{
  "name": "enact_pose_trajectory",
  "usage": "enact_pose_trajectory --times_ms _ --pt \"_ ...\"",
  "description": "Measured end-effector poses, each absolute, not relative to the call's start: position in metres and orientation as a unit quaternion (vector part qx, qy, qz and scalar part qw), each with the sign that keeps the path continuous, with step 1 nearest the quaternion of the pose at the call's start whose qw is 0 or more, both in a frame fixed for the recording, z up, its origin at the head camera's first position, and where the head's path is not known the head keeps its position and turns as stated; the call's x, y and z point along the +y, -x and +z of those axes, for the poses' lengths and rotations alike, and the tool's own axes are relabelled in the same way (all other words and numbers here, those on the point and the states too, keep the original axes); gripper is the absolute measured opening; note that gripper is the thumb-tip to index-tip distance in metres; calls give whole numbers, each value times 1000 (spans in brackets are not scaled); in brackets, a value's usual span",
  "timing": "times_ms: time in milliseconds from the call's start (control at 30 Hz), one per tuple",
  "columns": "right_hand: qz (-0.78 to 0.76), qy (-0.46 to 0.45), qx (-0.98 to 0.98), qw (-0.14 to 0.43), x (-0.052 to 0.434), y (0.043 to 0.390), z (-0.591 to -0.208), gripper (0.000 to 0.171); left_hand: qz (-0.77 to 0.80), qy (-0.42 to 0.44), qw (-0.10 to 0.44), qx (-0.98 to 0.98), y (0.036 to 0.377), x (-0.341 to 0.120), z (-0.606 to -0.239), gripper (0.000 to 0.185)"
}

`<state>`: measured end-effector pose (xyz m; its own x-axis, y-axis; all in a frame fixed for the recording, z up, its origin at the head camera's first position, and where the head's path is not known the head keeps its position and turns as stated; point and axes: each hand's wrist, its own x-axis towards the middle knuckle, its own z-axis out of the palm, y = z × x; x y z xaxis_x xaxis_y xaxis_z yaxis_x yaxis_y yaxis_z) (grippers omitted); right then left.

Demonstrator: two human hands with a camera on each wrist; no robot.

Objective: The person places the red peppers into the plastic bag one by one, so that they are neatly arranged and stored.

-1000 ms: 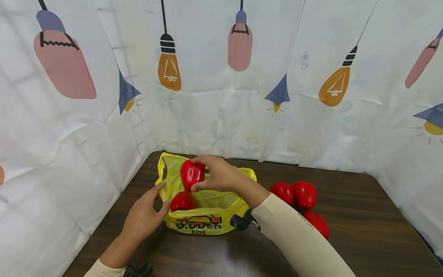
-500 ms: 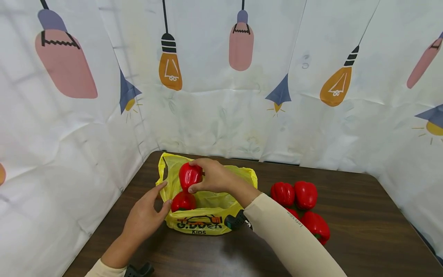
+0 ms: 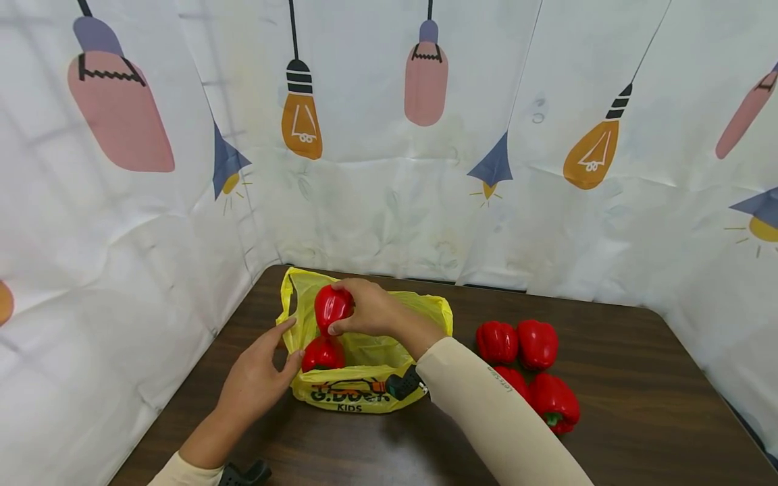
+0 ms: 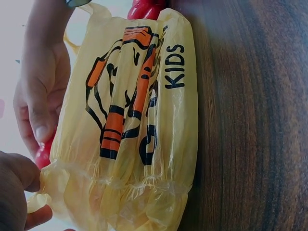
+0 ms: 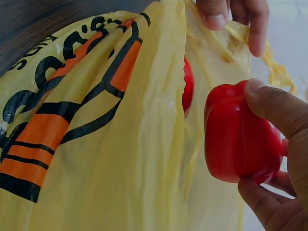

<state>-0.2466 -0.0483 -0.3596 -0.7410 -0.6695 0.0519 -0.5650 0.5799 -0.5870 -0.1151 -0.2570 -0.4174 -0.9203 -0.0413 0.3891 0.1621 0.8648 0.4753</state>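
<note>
A yellow plastic bag printed "KIDS" lies open on the dark wooden table. My right hand grips a red bell pepper just above the bag's mouth; the right wrist view shows the thumb and fingers curled round this pepper. A second red pepper sits inside the bag. My left hand pinches the bag's rim at its left side, and its fingers show at the top of the right wrist view. In the left wrist view the bag fills the frame.
Several red peppers lie on the table right of the bag, among them one pepper beside another and a nearer pepper. A white curtain printed with light bulbs closes off the back and both sides.
My right hand has carried the pepper slightly left and lower over the bag's mouth. The right forearm has swung left, uncovering more of the peppers on the table. The left hand stays put.
</note>
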Motion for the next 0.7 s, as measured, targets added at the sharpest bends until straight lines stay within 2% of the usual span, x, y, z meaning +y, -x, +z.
enact_pose_trajectory --times_ms 700 --pt "-304 331 889 91 -61 259 -374 78 -261 38 199 -944 116 -259 -417 63"
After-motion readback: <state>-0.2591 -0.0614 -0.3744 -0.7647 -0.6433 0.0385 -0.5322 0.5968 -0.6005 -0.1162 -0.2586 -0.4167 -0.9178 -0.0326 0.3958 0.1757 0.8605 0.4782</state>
